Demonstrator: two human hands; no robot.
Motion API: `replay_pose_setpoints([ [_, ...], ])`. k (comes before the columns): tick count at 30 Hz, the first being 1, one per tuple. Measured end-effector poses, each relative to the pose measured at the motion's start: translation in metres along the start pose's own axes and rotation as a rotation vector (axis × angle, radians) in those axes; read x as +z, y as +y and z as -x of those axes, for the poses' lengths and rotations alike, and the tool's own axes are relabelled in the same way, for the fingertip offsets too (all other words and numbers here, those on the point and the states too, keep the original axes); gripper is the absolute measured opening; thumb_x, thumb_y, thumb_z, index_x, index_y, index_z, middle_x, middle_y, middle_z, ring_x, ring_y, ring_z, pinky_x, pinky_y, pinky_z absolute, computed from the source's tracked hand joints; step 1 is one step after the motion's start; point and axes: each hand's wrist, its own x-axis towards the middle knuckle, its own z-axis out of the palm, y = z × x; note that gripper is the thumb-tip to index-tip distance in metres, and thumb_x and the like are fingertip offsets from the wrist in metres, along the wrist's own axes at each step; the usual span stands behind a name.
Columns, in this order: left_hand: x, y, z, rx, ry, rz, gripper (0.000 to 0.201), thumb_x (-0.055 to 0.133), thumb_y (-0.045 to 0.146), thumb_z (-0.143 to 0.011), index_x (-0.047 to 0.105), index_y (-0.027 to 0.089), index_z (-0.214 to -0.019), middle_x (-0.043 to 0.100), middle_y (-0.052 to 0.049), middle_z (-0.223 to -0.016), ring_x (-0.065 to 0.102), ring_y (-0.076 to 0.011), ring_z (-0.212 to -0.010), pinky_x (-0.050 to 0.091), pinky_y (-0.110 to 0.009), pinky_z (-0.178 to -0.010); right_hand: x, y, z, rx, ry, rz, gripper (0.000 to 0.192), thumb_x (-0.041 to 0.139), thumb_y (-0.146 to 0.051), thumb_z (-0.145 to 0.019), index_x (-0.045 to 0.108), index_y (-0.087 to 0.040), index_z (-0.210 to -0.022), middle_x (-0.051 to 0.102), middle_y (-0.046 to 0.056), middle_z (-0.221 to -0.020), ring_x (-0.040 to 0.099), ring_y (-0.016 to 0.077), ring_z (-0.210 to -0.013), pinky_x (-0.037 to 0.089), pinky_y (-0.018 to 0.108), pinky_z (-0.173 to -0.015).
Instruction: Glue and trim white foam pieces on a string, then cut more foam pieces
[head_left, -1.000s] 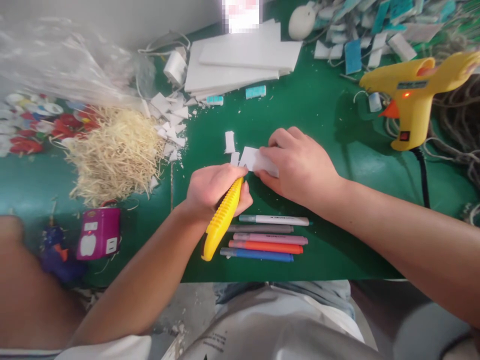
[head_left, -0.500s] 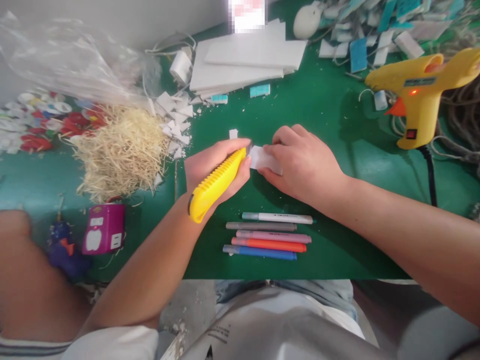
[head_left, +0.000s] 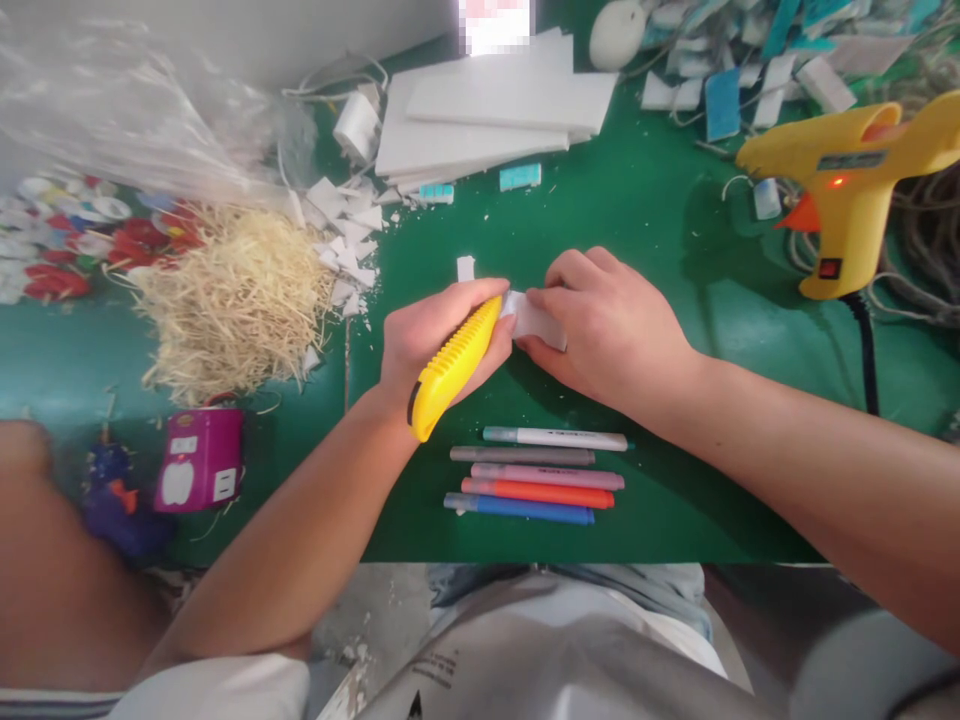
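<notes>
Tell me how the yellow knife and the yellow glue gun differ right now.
The utility knife is gripped in the left hand, its tip at the white foam piece; the glue gun stands untouched at the far right. The knife is a slim ribbed bar; the gun is pistol-shaped, corded, with a lit red lamp. Both are yellow plastic.
</notes>
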Motion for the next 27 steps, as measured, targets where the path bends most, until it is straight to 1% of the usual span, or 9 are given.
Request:
replay_pose_setpoints([
  [3,0.004,-0.001,0.000,0.020,0.039,-0.040,0.014,0.068,0.026,-0.094,0.074,0.020,-0.106,0.082,-0.001,-0.093,0.078,-0.0149,-0.076,0.060,-0.021,-0.075,0.002,0.001,0.001,-0.004,0.004,-0.005,0.027,0.059,-0.027,-0.094,0.078,-0.010,-0.101,0.068,0.018,-0.104,0.056,0.0309,-0.096,0.046,0.043,-0.074],
  [6,0.007,0.000,-0.003,0.052,0.036,-0.065,0.012,0.066,0.025,-0.095,0.072,0.020,-0.104,0.081,-0.001,-0.091,0.077,-0.0150,-0.076,0.059,-0.022,-0.074,0.004,0.002,0.002,-0.020,0.028,-0.021,0.025,0.058,-0.026,-0.095,0.077,-0.012,-0.098,0.067,0.018,-0.102,0.054,0.0299,-0.095,0.045,0.042,-0.072],
  [10,0.007,0.002,-0.010,0.108,-0.022,-0.076,0.013,0.058,0.023,-0.097,0.070,0.019,-0.094,0.078,-0.001,-0.082,0.075,-0.0154,-0.071,0.056,-0.023,-0.068,0.005,0.001,0.002,-0.024,0.044,-0.024,0.021,0.059,-0.025,-0.093,0.076,-0.013,-0.093,0.066,0.017,-0.100,0.052,0.0287,-0.093,0.044,0.040,-0.070],
  [14,0.003,0.004,-0.014,0.093,-0.109,-0.109,0.017,0.054,0.024,-0.097,0.066,0.022,-0.086,0.075,0.000,-0.078,0.071,-0.0159,-0.068,0.054,-0.025,-0.064,0.001,-0.002,-0.001,0.011,-0.005,-0.005,0.022,0.059,-0.024,-0.093,0.077,-0.012,-0.094,0.067,0.017,-0.101,0.054,0.0290,-0.095,0.044,0.040,-0.070],
  [16,0.000,0.006,-0.014,0.096,-0.127,-0.101,0.018,0.053,0.025,-0.096,0.064,0.023,-0.082,0.075,0.000,-0.078,0.070,-0.0160,-0.068,0.053,-0.026,-0.062,0.000,-0.003,-0.001,0.022,-0.024,0.003,0.022,0.059,-0.024,-0.093,0.077,-0.011,-0.096,0.067,0.017,-0.103,0.054,0.0295,-0.097,0.045,0.040,-0.071],
  [22,-0.002,0.007,-0.014,0.143,-0.070,-0.085,0.012,0.057,0.019,-0.093,0.067,0.020,-0.087,0.074,0.000,-0.075,0.067,-0.0149,-0.062,0.052,-0.025,-0.059,0.006,0.001,0.002,-0.029,0.054,-0.012,0.022,0.058,-0.025,-0.093,0.076,-0.013,-0.092,0.066,0.017,-0.100,0.053,0.0289,-0.094,0.047,0.041,-0.070],
  [24,-0.001,0.007,-0.014,0.153,-0.041,-0.081,0.011,0.058,0.017,-0.091,0.068,0.019,-0.088,0.074,-0.001,-0.074,0.067,-0.0145,-0.062,0.052,-0.024,-0.059,0.006,0.001,0.002,-0.024,0.049,-0.015,0.022,0.058,-0.024,-0.093,0.076,-0.012,-0.093,0.066,0.017,-0.100,0.053,0.0293,-0.094,0.047,0.042,-0.071],
  [27,-0.001,0.008,-0.013,0.131,-0.027,-0.064,0.012,0.059,0.017,-0.090,0.071,0.018,-0.090,0.074,-0.001,-0.074,0.067,-0.0140,-0.062,0.054,-0.023,-0.061,0.004,-0.001,0.001,-0.009,0.017,-0.022,0.022,0.059,-0.024,-0.093,0.076,-0.011,-0.095,0.065,0.017,-0.102,0.053,0.0301,-0.096,0.047,0.042,-0.073],
])
